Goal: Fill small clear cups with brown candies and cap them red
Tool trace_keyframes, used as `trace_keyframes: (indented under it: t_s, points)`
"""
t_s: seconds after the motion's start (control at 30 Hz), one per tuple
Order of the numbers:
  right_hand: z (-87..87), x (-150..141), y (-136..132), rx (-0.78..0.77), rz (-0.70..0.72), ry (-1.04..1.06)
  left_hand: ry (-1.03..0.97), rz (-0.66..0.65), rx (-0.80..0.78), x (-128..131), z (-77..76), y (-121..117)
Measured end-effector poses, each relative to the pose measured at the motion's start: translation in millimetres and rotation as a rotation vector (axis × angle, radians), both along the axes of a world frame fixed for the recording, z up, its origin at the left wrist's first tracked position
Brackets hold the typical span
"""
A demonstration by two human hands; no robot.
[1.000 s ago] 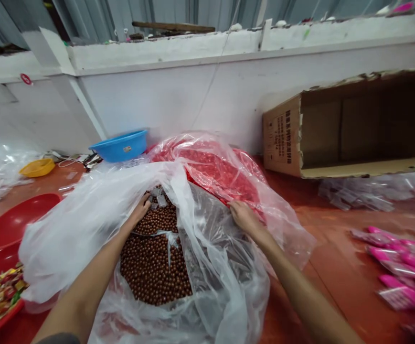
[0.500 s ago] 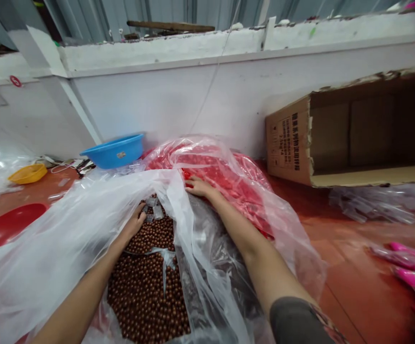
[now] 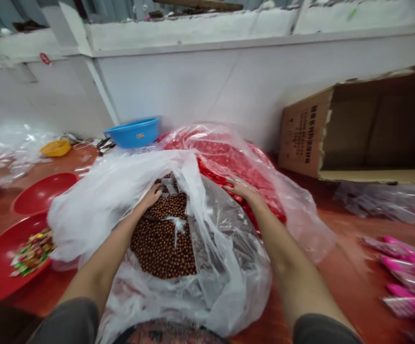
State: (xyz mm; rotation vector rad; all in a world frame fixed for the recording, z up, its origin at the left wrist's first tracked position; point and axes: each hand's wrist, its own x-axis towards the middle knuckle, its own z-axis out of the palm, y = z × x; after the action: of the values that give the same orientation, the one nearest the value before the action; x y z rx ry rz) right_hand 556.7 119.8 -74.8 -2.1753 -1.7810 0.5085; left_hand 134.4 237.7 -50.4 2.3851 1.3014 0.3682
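Note:
A large clear plastic bag point(image 3: 241, 282) holds many small round brown balls point(image 3: 164, 248), with its white film folded back. My left hand point(image 3: 153, 196) reaches in at the far left of the balls, fingers apart, beside several small clear plastic pieces point(image 3: 170, 185). A torn scrap of pale film point(image 3: 179, 223) lies on the balls. My right hand point(image 3: 241, 189) rests with spread fingers on red wrapped pieces point(image 3: 209, 168) in a second bag behind. Its fingertips are partly blurred, and nothing shows in its grasp.
Left are two red basins point(image 3: 46, 191), the nearer with colourful wrapped candies point(image 3: 33, 253). A blue basin point(image 3: 133, 134) and yellow basket point(image 3: 55, 148) stand near the wall point(image 3: 193, 86). On the right are a cardboard box point(image 3: 302, 136), clear plastic point(image 3: 382, 203) and pink packets point(image 3: 408, 267).
The view has shifted down and left, showing more of the bag's front and the candies. My right hand has moved right, off the bag's edge and onto the red pieces. My left stays by the clear pieces.

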Motion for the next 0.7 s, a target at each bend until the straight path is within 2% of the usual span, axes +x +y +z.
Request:
trace_keyframes:
  t_s: [0.17,0.27,0.5,0.7]
  points:
    - [-20.0,-1.2,-47.7,0.048,-0.135,0.071,0.098,0.000,-0.032,-2.0,-0.1,-30.8]
    - [-25.2,-4.7,-72.8,0.080,-0.233,0.103,0.128,0.010,-0.032,0.1,-2.1,-57.1]
    - [-17.6,-19.6,-122.6,0.192,-0.410,0.167,0.145,-0.098,-0.012,-1.6,-1.6,-119.9]
    - [-10.1,-41.3,-168.7,0.515,-0.572,0.299,0.043,-0.189,0.109,-26.6,-2.4,-139.6]
